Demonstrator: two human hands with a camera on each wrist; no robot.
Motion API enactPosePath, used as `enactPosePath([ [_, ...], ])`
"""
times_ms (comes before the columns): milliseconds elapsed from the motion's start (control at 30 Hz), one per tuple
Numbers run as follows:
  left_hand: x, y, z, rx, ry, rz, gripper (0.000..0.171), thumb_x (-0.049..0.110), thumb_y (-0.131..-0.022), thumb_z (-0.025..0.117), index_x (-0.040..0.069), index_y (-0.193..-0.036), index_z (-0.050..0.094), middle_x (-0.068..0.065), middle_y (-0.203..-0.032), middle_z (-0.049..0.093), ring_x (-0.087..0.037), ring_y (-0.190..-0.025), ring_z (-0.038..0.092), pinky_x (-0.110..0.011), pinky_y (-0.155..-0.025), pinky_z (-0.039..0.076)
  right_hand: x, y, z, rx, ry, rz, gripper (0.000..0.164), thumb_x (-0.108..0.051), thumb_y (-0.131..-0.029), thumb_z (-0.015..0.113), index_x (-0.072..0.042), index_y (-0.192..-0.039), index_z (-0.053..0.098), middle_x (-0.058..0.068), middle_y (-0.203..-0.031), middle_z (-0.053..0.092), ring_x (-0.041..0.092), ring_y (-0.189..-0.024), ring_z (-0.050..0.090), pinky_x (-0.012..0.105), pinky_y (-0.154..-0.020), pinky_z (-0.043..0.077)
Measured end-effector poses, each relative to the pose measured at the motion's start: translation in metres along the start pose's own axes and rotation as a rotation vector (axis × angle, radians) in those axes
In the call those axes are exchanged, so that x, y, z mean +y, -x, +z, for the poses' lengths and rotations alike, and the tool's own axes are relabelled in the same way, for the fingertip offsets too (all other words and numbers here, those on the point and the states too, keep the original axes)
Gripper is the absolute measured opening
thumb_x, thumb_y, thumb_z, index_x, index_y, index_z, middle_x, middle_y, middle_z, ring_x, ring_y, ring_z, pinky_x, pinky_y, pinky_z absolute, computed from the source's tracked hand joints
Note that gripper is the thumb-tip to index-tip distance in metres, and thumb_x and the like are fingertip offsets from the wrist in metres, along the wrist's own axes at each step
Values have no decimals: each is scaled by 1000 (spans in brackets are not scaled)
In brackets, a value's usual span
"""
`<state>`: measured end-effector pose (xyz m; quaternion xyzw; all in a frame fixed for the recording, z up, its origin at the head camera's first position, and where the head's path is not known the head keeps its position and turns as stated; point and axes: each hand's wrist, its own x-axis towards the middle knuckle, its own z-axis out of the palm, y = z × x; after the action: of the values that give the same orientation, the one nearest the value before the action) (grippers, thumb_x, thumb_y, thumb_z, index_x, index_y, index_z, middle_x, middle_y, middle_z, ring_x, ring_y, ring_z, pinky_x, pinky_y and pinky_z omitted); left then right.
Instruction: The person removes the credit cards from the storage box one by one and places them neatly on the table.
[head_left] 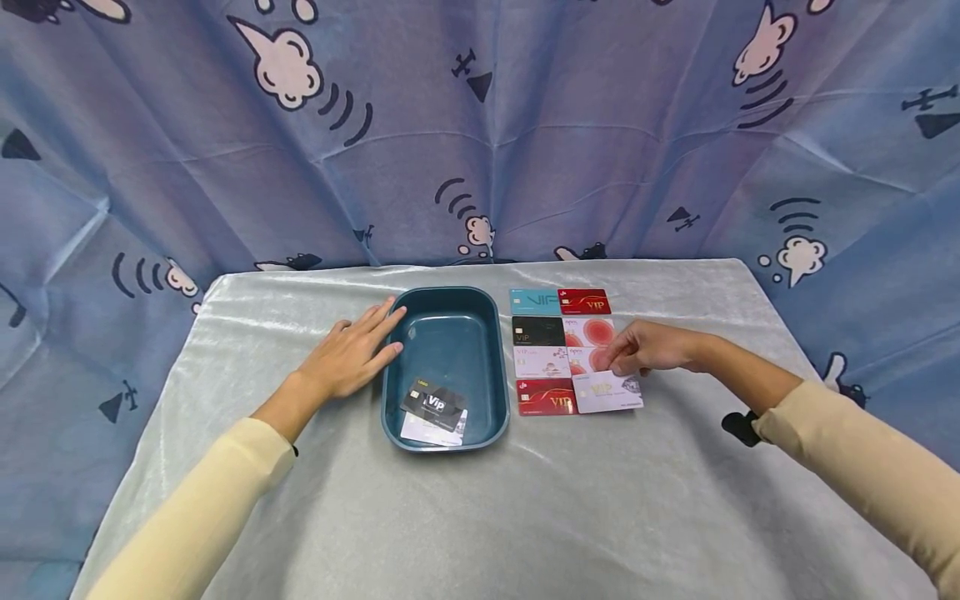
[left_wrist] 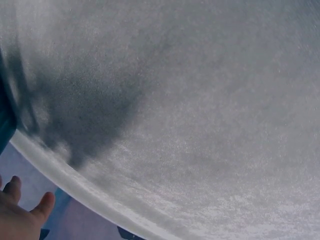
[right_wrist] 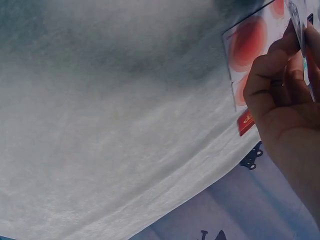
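My right hand (head_left: 647,345) pinches the top edge of a white VIP card (head_left: 609,393) at the near end of the card rows; the thin edge of the same card (right_wrist: 298,27) shows between thumb and fingers in the right wrist view. With fingers spread, my left hand (head_left: 348,357) touches the left rim of a dark teal tray (head_left: 504,367). Inside the tray, a black VIP card (head_left: 433,403) overlaps a white card (head_left: 420,431). Beside the pinched card lies a red VIP card (head_left: 543,398). My fingers partly cover a white card with red circles (head_left: 581,361).
Two columns of cards lie right of the tray, among them a light blue card (head_left: 534,302), a black card (head_left: 537,331), a white floral card (head_left: 538,362) and a far red card (head_left: 585,301). A silvery cloth (head_left: 465,525) covers the table. Behind hangs a patterned blue curtain (head_left: 600,167).
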<state>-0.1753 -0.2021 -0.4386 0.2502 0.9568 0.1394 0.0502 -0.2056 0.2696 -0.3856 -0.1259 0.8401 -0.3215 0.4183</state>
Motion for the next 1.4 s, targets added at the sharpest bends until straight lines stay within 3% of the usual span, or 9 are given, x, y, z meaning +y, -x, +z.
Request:
enactPosePath([
  [267, 0, 0, 0, 8, 0, 4, 64, 49, -106, 34, 16, -160, 21, -9, -166, 14, -31, -150, 22, -62, -110, 28, 10, -1, 3, 35, 17, -42, 25, -7, -94, 66, 2, -116, 71, 11, -110, 66, 22, -95, 53, 28, -66, 46],
  [533, 0, 0, 0, 3, -2, 1, 64, 48, -107, 34, 16, -160, 20, -9, -167, 13, -33, -149, 22, -63, -110, 28, 17, -9, 8, 94, 72, -155, 18, 1, -92, 66, 8, -108, 70, 13, -101, 69, 23, -90, 57, 24, -75, 52],
  [900, 0, -1, 0, 0, -5, -4, 64, 48, -107, 34, 16, -161, 20, -9, -166, 13, -32, -149, 22, -62, -110, 28, 19, -11, 17, 135, 155, -173, 9, 3, -87, 69, 6, -95, 65, 5, -79, 61, 17, -75, 53, 23, -67, 47],
  [1400, 0, -1, 0, 11, -11, 6, 63, 47, -107, 35, 15, -160, 21, -10, -166, 14, -31, -149, 23, -61, -109, 30, 14, -14, 21, 193, 259, -202, 9, 2, -86, 71, 4, -93, 66, 3, -81, 61, 17, -78, 55, 25, -69, 50],
])
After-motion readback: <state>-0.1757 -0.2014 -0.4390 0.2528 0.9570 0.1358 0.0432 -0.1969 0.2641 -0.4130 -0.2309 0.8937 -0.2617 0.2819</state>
